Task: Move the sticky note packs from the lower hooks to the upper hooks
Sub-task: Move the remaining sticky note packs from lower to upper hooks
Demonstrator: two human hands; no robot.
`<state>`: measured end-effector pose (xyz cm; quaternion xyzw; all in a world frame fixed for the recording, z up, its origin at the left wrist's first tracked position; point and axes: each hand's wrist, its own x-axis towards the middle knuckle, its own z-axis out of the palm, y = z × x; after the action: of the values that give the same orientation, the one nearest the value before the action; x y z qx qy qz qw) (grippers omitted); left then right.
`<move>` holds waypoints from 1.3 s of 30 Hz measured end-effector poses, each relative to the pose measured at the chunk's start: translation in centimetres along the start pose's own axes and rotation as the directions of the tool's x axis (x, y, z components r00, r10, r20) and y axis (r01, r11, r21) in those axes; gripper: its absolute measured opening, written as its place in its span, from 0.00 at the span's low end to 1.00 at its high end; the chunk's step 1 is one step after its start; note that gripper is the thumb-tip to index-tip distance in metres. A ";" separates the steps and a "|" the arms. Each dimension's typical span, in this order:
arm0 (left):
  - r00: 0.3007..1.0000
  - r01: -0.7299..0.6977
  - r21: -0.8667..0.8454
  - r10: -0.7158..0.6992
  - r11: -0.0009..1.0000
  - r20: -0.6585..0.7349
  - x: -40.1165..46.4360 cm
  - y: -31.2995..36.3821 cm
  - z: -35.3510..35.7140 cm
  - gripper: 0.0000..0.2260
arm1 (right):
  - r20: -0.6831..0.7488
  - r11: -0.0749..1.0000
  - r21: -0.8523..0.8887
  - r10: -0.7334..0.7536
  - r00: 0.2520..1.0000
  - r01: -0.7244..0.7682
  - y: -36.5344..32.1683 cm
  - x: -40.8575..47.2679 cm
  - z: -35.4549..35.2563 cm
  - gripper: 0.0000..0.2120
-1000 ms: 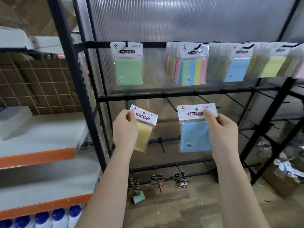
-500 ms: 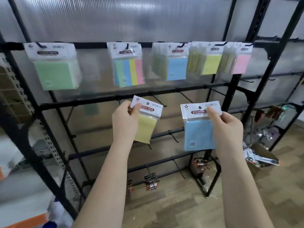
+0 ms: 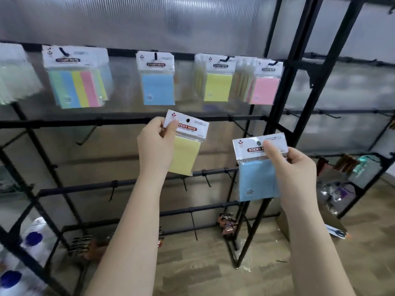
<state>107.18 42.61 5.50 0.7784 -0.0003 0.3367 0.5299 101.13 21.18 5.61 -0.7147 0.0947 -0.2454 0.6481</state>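
My left hand (image 3: 157,144) pinches the header card of a yellow sticky note pack (image 3: 188,146), held tilted in front of the second rail (image 3: 119,121). My right hand (image 3: 292,167) pinches the header of a blue sticky note pack (image 3: 256,180), lower and to the right. On the top rail's hooks hang a multicolour pack (image 3: 77,82), a blue pack (image 3: 157,82), a yellow pack (image 3: 218,82) and a pink pack (image 3: 265,86). A pale green pack (image 3: 12,77) hangs blurred at the far left.
Bare black hooks (image 3: 86,135) stick out from the lower rails of the black metal rack (image 3: 284,103). Small dark packets (image 3: 227,225) hang near the bottom. A cardboard box (image 3: 312,227) sits on the wooden floor at the right. Blue-capped bottles (image 3: 32,238) show at lower left.
The view has swung right, so the hanging packs have slid left in the picture. Both hands still hold their packs; the yellow pack now sits higher, nearer the second rail.
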 end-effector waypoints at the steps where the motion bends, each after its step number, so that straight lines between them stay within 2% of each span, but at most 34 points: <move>1: 1.000 -0.002 -0.014 0.002 1.000 -0.010 0.0 0.5 0.8 0.12 | 0.007 1.000 0.003 0.002 1.000 -0.002 0.2 0.6 -0.5 0.11; 7: 0.999 -0.019 -0.095 0.017 0.995 -0.029 1.8 2.3 5.1 0.13 | 0.029 1.000 0.015 -0.007 1.000 0.007 1.2 4.4 -1.6 0.12; 12: 0.989 -0.136 -0.201 0.122 0.970 -0.084 5.2 2.3 8.4 0.16 | 0.031 0.999 0.030 -0.045 0.999 0.044 2.1 8.2 -0.6 0.11; 18: 0.970 -0.236 -0.234 0.212 0.943 -0.122 10.3 4.3 11.4 0.20 | 0.041 0.997 0.060 -0.060 0.997 0.058 2.1 13.0 2.0 0.11; 23: 0.958 -0.280 -0.280 0.248 0.918 -0.142 13.8 4.5 13.7 0.11 | 0.032 0.992 0.094 -0.083 0.996 0.080 2.1 16.2 3.5 0.09; 34: 0.941 -0.306 -0.232 0.258 0.923 -0.217 14.8 3.6 16.0 0.12 | 0.100 0.989 0.135 -0.077 0.992 0.063 2.7 18.8 4.8 0.09; 39: 0.930 -0.301 -0.173 0.249 0.938 -0.269 14.7 3.5 16.2 0.18 | 0.142 0.991 0.120 -0.075 0.987 0.058 2.1 19.7 4.5 0.10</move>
<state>125.81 32.92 12.65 0.6627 -0.0806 0.4988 0.5527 120.62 15.85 7.86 -0.6948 0.0086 -0.2190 0.6850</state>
